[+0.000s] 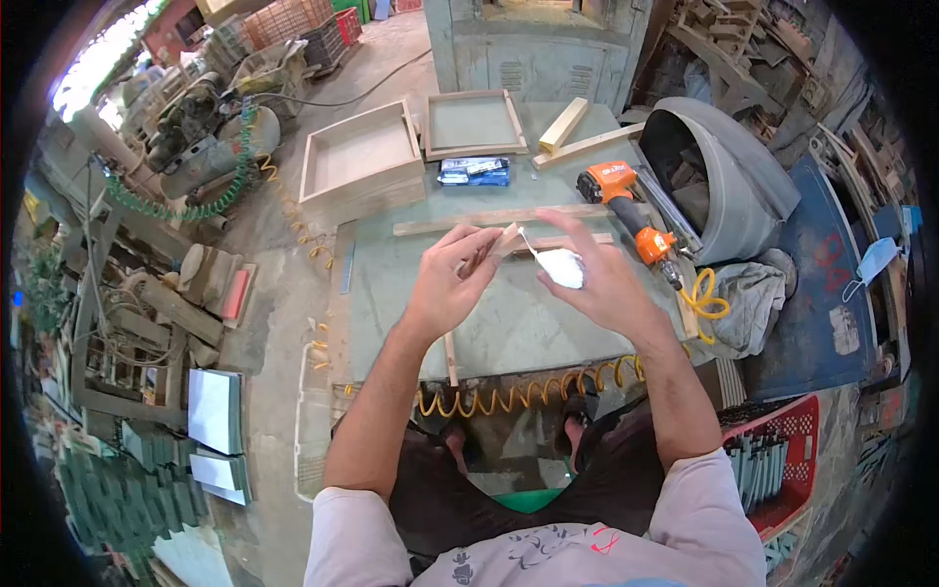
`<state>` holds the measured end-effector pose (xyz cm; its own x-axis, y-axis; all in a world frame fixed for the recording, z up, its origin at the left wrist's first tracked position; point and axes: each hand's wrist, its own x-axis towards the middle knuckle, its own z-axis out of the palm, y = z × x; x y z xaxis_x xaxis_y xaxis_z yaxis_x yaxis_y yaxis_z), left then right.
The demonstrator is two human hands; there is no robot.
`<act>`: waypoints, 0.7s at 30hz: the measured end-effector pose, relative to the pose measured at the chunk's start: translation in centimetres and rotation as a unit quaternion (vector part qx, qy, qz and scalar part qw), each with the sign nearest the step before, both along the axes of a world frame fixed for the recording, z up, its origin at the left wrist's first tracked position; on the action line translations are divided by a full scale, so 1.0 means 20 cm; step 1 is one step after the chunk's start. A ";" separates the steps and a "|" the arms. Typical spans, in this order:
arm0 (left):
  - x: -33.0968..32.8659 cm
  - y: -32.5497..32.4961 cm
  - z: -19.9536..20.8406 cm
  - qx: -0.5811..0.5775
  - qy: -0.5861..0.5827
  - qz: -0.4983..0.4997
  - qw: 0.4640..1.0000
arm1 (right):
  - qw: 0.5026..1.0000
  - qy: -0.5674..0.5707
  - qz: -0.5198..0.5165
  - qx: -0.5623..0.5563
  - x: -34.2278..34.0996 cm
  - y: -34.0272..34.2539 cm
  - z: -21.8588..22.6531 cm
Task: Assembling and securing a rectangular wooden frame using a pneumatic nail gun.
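Over the table my left hand is closed round a wooden strip, whose light end sticks out past the fingertips. A narrow piece of wood shows below that hand; I cannot tell if it is the same strip. My right hand grips a small white squeeze bottle, tilted, with its thin nozzle at the strip's end. Beneath the hands lie a long wooden strip and a shorter one. An orange and black nail gun lies to the right of them.
Two wooden frames or trays stand at the table's back, near a blue packet. Wood blocks lie farther right. A grey bin tips on its side at right. A yellow coiled hose hangs along the front edge.
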<state>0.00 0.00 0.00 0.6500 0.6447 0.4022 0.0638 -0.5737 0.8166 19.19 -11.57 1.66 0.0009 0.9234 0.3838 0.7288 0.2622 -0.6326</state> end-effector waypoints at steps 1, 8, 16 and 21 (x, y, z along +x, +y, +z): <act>0.00 0.01 -0.01 -0.028 0.002 -0.015 0.999 | 1.000 -0.021 0.004 0.012 -0.01 0.00 0.01; 0.00 0.01 0.00 -0.043 -0.013 -0.048 0.998 | 0.998 0.038 -0.048 0.022 -0.01 -0.01 -0.02; 0.00 0.00 0.02 -0.021 0.028 -0.072 0.997 | 0.981 -0.163 -0.094 0.035 0.01 -0.01 -0.01; 0.00 0.01 0.01 -0.007 0.036 -0.055 0.998 | 0.968 -0.228 -0.082 0.066 -0.01 -0.01 0.00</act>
